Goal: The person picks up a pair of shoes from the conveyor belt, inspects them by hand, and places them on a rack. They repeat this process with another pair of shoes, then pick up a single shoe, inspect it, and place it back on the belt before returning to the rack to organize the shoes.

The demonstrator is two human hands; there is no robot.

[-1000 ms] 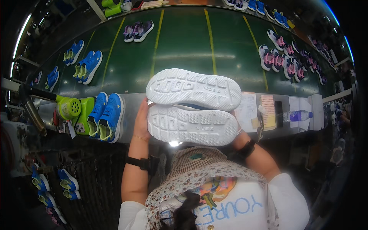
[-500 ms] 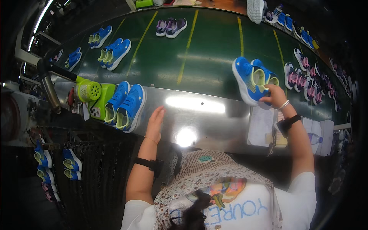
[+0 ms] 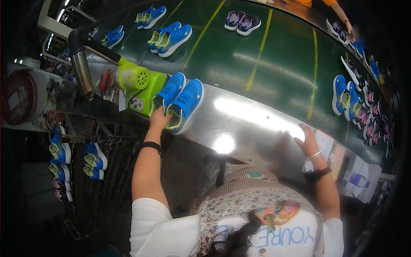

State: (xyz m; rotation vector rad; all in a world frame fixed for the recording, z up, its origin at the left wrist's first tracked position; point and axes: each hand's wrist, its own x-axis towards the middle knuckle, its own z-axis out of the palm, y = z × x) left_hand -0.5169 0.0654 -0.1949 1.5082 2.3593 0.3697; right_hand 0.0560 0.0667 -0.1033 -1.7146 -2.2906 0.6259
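A pair of blue sneakers [image 3: 179, 102] with yellow-green lining lies on the shiny metal edge [image 3: 257, 118] of a green conveyor belt [image 3: 274, 55]. My left hand [image 3: 159, 118] is at their heels, fingers curled on the heel of the left shoe. My right hand [image 3: 305, 139] rests flat on the metal edge further right, fingers apart, holding nothing. Another blue pair [image 3: 343, 95] lies on the belt beyond my right hand.
A lime-green device [image 3: 138, 81] and a metal pipe [image 3: 80, 68] stand left of the sneakers. Several more pairs lie along the belt. A rack of blue shoes [image 3: 60, 152] hangs at lower left. Papers and a bottle [image 3: 356, 180] sit at right. Another person's hand [image 3: 344, 23] works across the belt.
My right hand set a blue pair on the belt and drew back to the metal edge. My left hand moved from the edge up to the heels of the near blue sneakers.
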